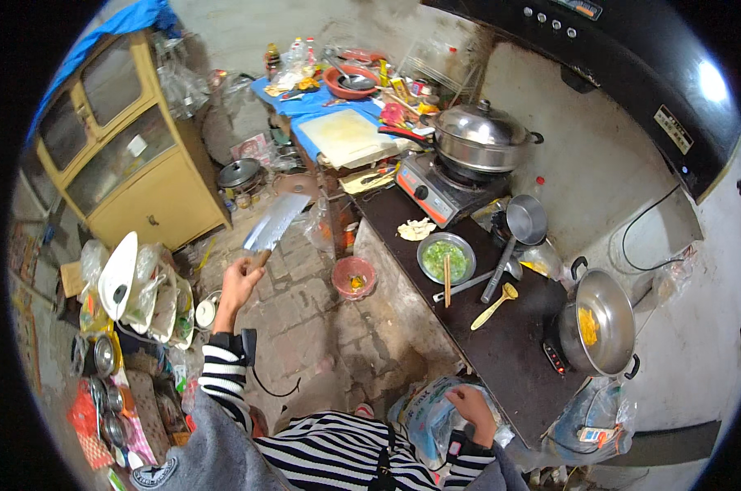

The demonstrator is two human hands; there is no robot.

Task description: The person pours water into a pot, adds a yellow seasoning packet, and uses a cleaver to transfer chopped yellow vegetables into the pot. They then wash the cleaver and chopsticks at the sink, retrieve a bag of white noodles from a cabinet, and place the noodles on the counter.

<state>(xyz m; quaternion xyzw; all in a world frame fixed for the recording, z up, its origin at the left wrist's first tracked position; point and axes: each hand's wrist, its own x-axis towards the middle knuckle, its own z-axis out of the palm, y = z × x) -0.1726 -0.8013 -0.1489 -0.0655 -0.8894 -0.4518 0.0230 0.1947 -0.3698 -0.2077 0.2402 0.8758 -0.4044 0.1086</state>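
A wooden-handled cleaver (278,222) is held out over the brick floor in my left hand (240,282), its broad blade pointing up and away from me. My right hand (472,406) hangs low beside the dark counter, above a printed plastic sack (421,402); its fingers look curled, and nothing in them can be made out. On the counter stands a metal bowl (445,259) of chopped greens in liquid, with wooden chopsticks (448,280) across it. Nearest my right side, a two-handled metal pot (604,337) holds yellow food (588,326), probably egg, on a lit induction cooker (555,357).
A lidded steamer pot (482,138) sits on a portable gas stove (432,184). Beyond it a cutting board (346,136) lies on a cluttered table. A saucepan (527,220) and a slotted spoon (494,305) rest on the counter. A red basin (353,278) stands on the floor.
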